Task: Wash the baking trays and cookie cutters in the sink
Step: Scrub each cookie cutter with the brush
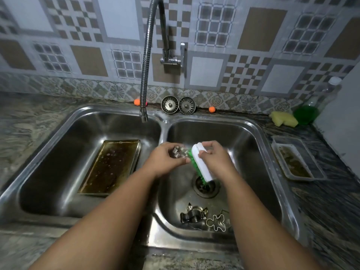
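Observation:
Over the right basin of the steel double sink (259, 133), my left hand (165, 160) pinches a small metal cookie cutter (180, 152). My right hand (213, 154) grips a white scrub brush (200, 162) whose green bristles press against that cutter. A greasy, browned baking tray (112, 166) leans in the left basin. Two more cutters lie at the near side of the right basin: a dark one (192, 213) and a gingerbread-man outline (217, 223).
The flexible tap spout (144, 75) hangs over the divider with no water seen. Two drain strainers (178, 105) stand against the wall. A yellow sponge (283, 118), a green soap bottle (306, 114) and a dirty plastic container (296, 162) sit on the right counter.

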